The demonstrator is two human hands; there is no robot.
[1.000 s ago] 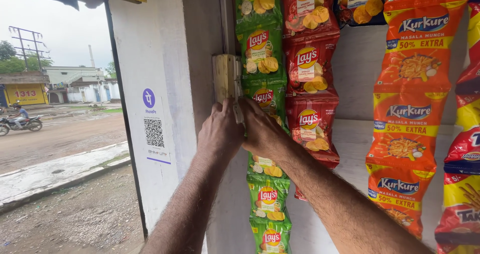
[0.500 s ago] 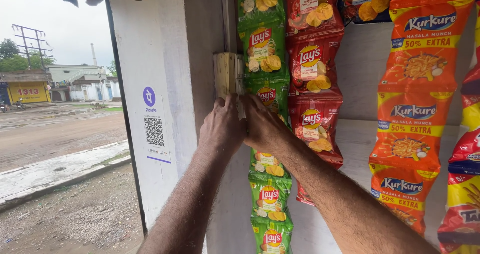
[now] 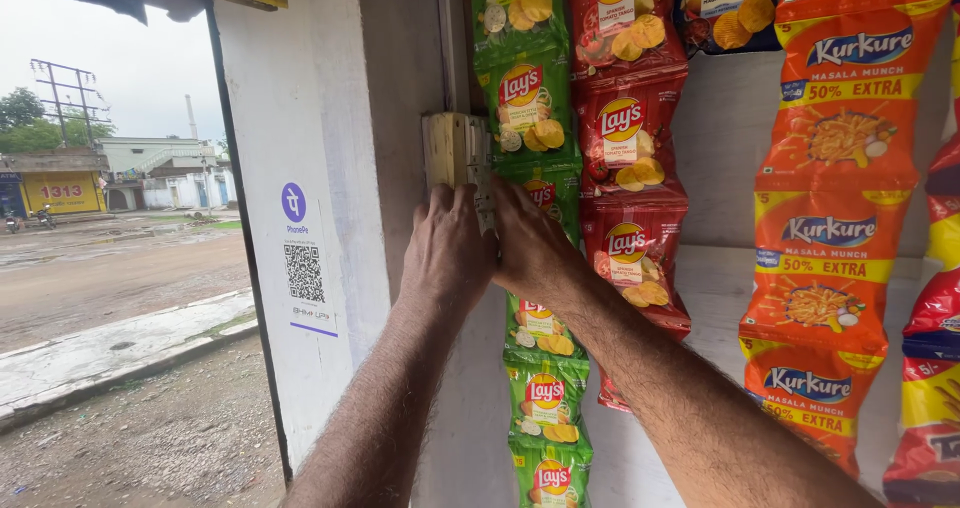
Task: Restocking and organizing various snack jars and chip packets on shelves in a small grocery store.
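1. Wooden block (image 3: 447, 148), pale and upright, is fixed to a white wall post (image 3: 400, 118) at the edge of a shop opening; its long axis runs straight up and down.
2. Left hand (image 3: 447, 253) rests just below the block, back toward the camera, fingers curled against the post; whether it grips anything cannot be told.
3. Right hand (image 3: 530, 243) presses beside the left, the two touching, its fingers reaching up along a metal strip (image 3: 482, 173) on the block's right edge.
4. Both palms and whatever lies under them are hidden.
5. Green crisp packets (image 3: 530, 108) hang in a vertical chain just right of the block, partly covered by the right hand.
6. Red crisp packets (image 3: 625, 138) hang next to these; orange snack packets (image 3: 840, 168) hang farther right, cut off at the frame edge.
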